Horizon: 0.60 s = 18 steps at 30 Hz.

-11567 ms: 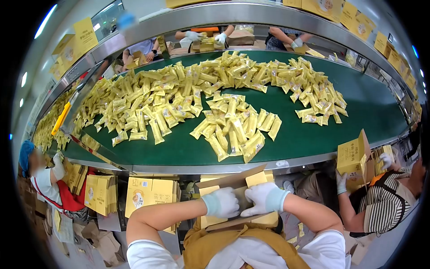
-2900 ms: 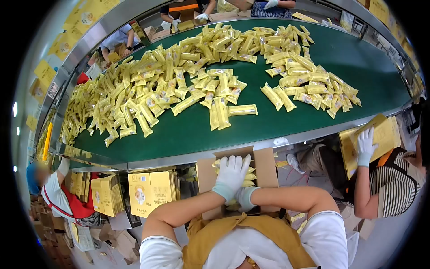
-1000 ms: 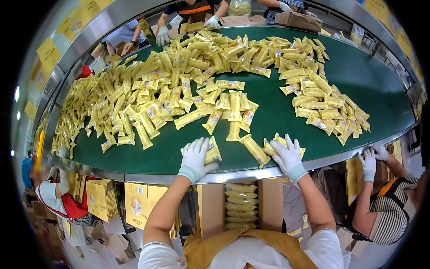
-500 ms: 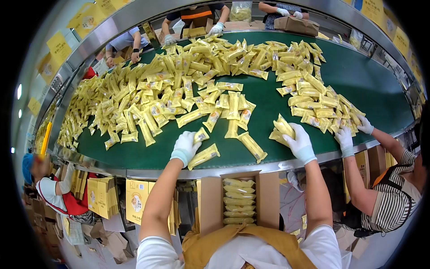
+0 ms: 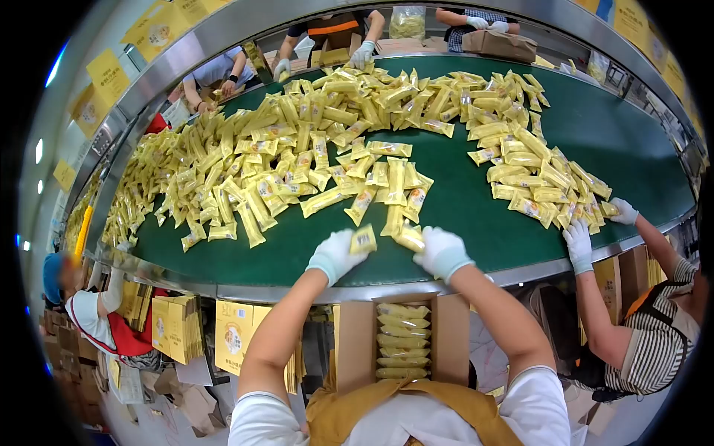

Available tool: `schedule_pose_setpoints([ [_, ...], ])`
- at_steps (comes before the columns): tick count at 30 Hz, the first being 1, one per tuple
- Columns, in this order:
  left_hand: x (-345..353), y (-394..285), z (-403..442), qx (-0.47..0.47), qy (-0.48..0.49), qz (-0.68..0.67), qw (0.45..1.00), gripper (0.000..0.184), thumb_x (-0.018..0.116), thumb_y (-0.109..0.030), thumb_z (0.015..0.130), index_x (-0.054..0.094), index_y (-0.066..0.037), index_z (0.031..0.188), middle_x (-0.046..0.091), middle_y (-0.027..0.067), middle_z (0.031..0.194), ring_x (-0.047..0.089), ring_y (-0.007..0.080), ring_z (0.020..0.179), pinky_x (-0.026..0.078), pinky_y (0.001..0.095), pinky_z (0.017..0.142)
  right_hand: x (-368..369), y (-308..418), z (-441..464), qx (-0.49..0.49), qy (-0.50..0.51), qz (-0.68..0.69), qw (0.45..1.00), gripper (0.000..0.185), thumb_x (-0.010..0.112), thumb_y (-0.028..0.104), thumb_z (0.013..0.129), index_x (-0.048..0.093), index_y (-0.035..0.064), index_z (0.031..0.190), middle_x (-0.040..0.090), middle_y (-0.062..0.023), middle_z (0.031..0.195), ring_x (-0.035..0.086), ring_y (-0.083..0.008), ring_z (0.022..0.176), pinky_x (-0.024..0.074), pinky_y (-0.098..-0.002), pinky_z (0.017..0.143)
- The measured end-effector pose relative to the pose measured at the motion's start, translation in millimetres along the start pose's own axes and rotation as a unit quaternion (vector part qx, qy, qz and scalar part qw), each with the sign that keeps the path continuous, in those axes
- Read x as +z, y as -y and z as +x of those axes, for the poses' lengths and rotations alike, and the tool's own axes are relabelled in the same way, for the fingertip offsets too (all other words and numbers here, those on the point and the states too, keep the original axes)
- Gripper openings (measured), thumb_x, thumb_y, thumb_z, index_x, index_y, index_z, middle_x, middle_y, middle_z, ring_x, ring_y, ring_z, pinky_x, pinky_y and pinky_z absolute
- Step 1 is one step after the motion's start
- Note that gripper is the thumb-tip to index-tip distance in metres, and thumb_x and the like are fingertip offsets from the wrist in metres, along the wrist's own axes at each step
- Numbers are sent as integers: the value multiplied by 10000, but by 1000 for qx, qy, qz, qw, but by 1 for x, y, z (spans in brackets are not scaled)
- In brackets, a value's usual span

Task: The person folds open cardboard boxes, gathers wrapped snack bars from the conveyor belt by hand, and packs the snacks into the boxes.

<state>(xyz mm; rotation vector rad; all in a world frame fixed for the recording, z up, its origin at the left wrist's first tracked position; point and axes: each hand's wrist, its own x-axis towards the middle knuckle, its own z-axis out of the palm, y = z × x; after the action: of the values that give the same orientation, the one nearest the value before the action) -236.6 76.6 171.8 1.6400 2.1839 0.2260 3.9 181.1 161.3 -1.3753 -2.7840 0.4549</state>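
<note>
My left hand (image 5: 336, 256), in a white glove, is closed on a small yellow wrapped packet (image 5: 364, 239) near the belt's front edge. Just to the right, my gloved right hand (image 5: 443, 253) grips yellow packets (image 5: 409, 238), how many I cannot tell. The two hands face each other over the green belt (image 5: 290, 260), a short gap between the packets. Beyond them lie loose yellow packets (image 5: 396, 182) of the same kind. In front of my body an upright cardboard box (image 5: 357, 346) with raised flaps holds a stacked column of packets (image 5: 403, 332).
A large heap of packets (image 5: 297, 111) covers the belt's far left, and a smaller pile (image 5: 535, 171) lies right. A co-worker's gloved hands (image 5: 578, 241) touch that pile. Other people work opposite and at left. Flat yellow cartons (image 5: 177, 327) stand below the metal rim (image 5: 260, 292).
My right hand has moved left with its packets, close to my left hand. My left hand has shifted slightly right. The two packets lying near the front edge no longer lie there.
</note>
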Motion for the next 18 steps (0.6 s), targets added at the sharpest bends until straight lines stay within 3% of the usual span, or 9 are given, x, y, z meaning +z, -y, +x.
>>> schedule_pose_setpoints([
  [3, -12, -10, 43, -17, -164, -100, 981, 519, 717, -488, 844, 575, -64, 1108, 696, 243, 1028, 669, 434, 979, 548, 470, 869, 21, 12, 3, 0, -12, -71, 997, 350, 738, 238, 807, 566, 73, 1062, 678, -148, 951, 714, -306, 861, 580, -414, 738],
  [6, -24, -40, 88, -63, -180, -20, 981, 426, 688, -389, 891, 562, -77, 1153, 703, 227, 1054, 684, 405, 1004, 556, 464, 858, 21, 7, -2, -20, -39, -89, 995, 280, 692, 151, 819, 554, 90, 1055, 677, -124, 910, 716, -293, 817, 576, -404, 710],
  [9, 3, -37, 130, -98, -107, 109, 983, 312, 631, -239, 933, 551, -96, 1198, 711, 205, 1068, 702, 371, 1010, 564, 456, 839, 17, 1, -3, -49, -28, -98, 994, 271, 669, 96, 818, 572, 103, 1071, 689, -100, 923, 728, -283, 843, 580, -399, 724],
  [10, 4, -38, 140, -125, -95, 94, 983, 302, 583, -118, 935, 543, -114, 1234, 714, 181, 1079, 711, 348, 1011, 566, 452, 827, 13, -5, -8, -84, -61, -115, 988, 220, 647, 105, 834, 586, 137, 1043, 681, -74, 898, 721, -269, 806, 556, -398, 703],
  [13, -3, -28, 131, -73, -85, 130, 985, 321, 579, -95, 929, 536, -120, 1246, 711, 174, 1091, 708, 357, 1004, 565, 455, 820, 6, -42, -8, -120, -101, -149, 976, 162, 618, 113, 848, 600, 148, 1006, 670, -57, 877, 703, -253, 766, 522, -399, 693],
  [16, -4, 1, 97, -11, -108, 170, 979, 417, 590, -90, 910, 517, -161, 1314, 697, 125, 1091, 689, 320, 1019, 542, 450, 863, 0, -81, -18, -116, -218, -196, 949, 133, 590, 131, 850, 599, 147, 982, 626, -20, 813, 654, -212, 758, 490, -374, 719],
  [18, 23, 46, 74, 68, -189, 221, 955, 478, 613, -140, 911, 495, -168, 1373, 664, 81, 1156, 639, 263, 1115, 484, 454, 971, 4, -91, -34, -136, -219, -180, 949, 404, 690, 219, 789, 595, 106, 1165, 603, -56, 935, 614, -253, 911, 460, -413, 829],
])
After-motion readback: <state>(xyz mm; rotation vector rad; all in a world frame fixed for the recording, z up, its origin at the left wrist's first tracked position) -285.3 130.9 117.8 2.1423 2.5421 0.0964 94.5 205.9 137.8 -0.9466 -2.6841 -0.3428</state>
